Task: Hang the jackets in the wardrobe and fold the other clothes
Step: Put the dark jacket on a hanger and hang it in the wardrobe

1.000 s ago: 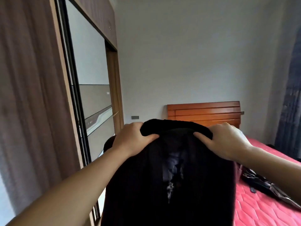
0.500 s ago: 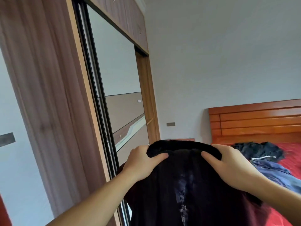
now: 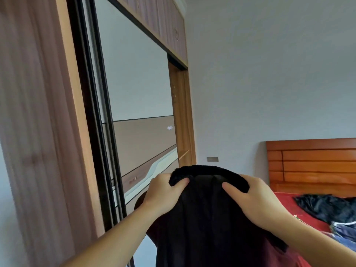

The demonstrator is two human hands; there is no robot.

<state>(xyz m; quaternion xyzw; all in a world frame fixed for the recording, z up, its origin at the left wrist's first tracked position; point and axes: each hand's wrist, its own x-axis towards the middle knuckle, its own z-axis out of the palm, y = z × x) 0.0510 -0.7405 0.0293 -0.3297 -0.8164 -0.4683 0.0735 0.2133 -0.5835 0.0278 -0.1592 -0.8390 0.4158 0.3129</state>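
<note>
A dark jacket (image 3: 208,218) with a black fuzzy collar hangs in front of me, held up by its shoulders. My left hand (image 3: 163,193) grips the left end of the collar, thumb pressed on the inside. My right hand (image 3: 252,197) grips the right end the same way. The wardrobe (image 3: 48,112) stands at my left, its brown wood-grain sliding door near me and a mirrored panel (image 3: 138,105) beyond it. The jacket's lower part runs out of the frame. No hanger shows.
A bed with a red quilted cover (image 3: 312,218) and an orange wooden headboard (image 3: 312,164) stands at the right. A black garment (image 3: 327,207) and a blue one (image 3: 344,232) lie on it. A grey wall fills the background.
The view has swung left and upward toward the wardrobe, so the bed slid to the right edge. Both hands keep the same grip on the jacket collar.
</note>
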